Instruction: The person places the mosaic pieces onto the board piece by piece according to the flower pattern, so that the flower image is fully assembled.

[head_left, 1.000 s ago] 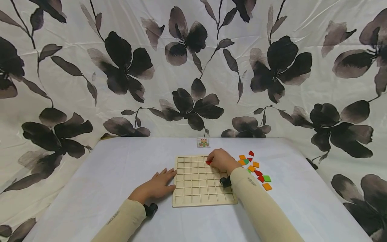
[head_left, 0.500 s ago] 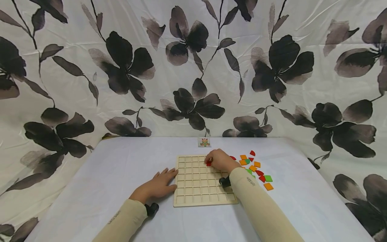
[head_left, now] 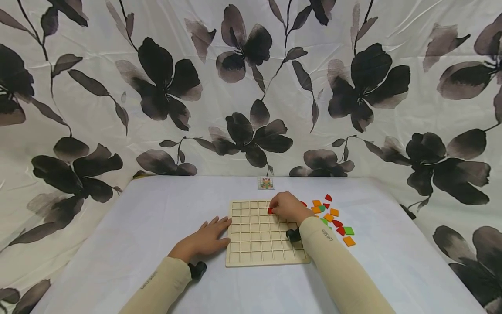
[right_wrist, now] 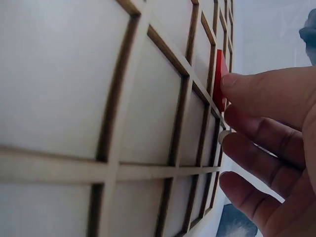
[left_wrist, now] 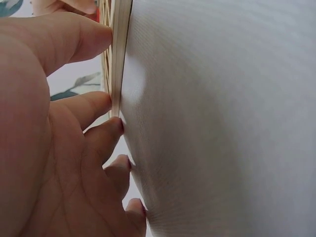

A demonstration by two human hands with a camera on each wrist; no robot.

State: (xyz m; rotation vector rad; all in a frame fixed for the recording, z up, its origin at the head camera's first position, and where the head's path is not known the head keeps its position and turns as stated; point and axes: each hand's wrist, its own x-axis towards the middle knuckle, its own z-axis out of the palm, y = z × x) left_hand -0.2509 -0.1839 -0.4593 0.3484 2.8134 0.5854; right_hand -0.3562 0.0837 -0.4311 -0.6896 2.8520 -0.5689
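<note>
From here the right hand (head_left: 288, 207) pinches a red piece (right_wrist: 218, 81) between thumb and fingertip on the grid board (head_left: 249, 236), whose edge the left hand (head_left: 205, 237), fingers spread, touches

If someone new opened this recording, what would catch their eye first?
Probably the flowered backdrop, big and dark-patterned, behind the white table. Next, the grid board at the table's middle, with the right hand holding a red piece near its far edge. Then the bright loose pieces to the board's right.
</note>
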